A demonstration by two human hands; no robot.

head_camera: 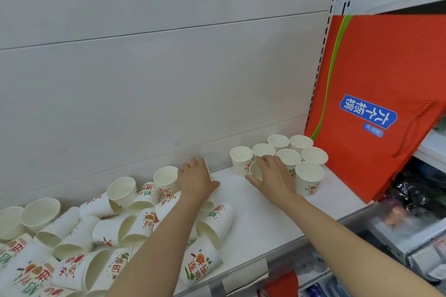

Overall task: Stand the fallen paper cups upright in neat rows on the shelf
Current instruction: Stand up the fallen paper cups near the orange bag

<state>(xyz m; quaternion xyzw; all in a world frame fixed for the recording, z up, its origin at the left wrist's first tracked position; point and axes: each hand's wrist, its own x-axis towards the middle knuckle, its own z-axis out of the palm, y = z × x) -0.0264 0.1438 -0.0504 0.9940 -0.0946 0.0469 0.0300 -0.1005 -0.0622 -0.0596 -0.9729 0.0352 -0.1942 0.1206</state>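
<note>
Gripping a cup (255, 170) beside the upright rows (289, 152), the right hand (275, 179) curls round its wall. Left hand (196, 179) covers another cup; grip unclear. Fallen cups (108, 231) litter the shelf (253, 224) left. Judged light, thin-walled, crushable: hold mid-wall, gently.

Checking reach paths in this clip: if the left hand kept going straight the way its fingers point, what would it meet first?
Probably the shelf's grey back panel. The left hand points up and away, its fingers around a cup that is mostly hidden; nothing else shows beyond them, though depth is unclear.
</note>
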